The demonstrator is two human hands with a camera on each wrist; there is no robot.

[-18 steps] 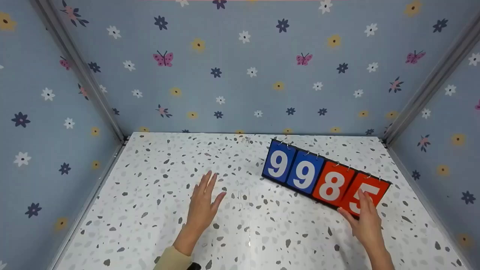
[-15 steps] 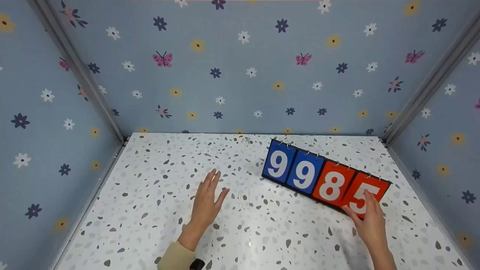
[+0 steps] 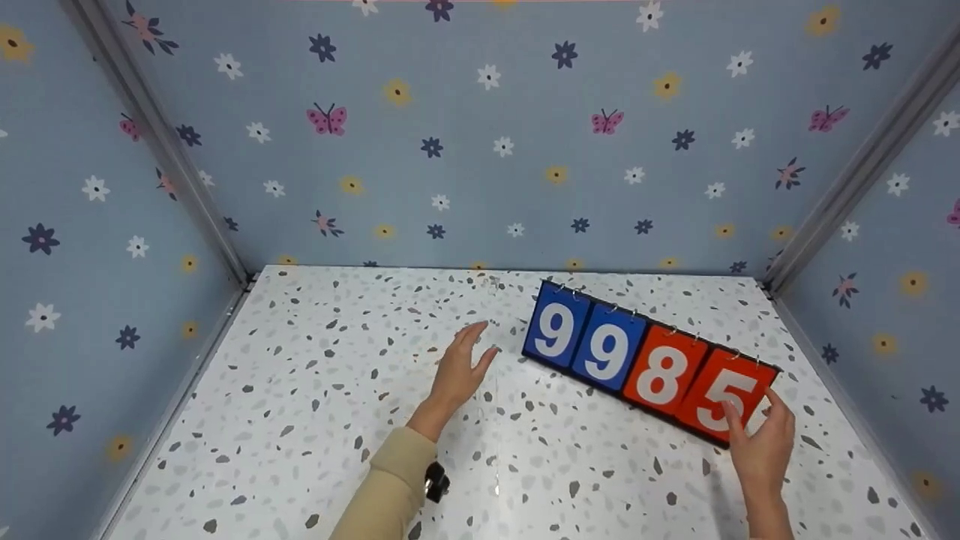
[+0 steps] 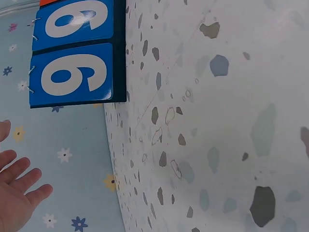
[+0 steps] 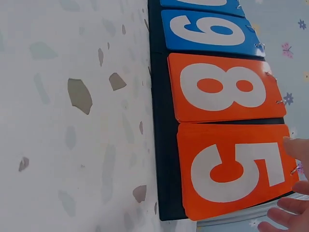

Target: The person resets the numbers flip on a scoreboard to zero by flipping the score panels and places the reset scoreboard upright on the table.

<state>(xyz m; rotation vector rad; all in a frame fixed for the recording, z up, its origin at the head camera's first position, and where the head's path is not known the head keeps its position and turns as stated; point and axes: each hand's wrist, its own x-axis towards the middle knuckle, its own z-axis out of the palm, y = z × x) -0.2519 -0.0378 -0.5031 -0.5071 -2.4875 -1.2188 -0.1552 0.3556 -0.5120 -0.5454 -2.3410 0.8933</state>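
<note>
A tabletop flip scoreboard (image 3: 660, 373) stands at a slant on the right of the table, showing 9 9 on blue cards and 8 5 on red ones. My right hand (image 3: 766, 446) is at its right end, the thumb in front of the 5 card and the fingers beyond the side edge. The right wrist view shows its fingers (image 5: 289, 212) spread, with no firm hold visible; contact is unclear. Apart from the board's left end, my left hand (image 3: 459, 373) hovers over the table with thumb and fingers separated. In the left wrist view, space lies between it and the blue cards (image 4: 72, 75).
The speckled white table (image 3: 315, 420) extends under both arms. A blue wall with flowers and butterflies (image 3: 480, 172) closes off the back, and side panels with grey corner posts (image 3: 150, 135) stand left and right. The board's metal rings (image 3: 671, 330) run along its top edge.
My left hand has moved right and slightly away from me, nearer the board's left end. My right hand has shifted right, from in front of the 5 card to around the board's right edge.
</note>
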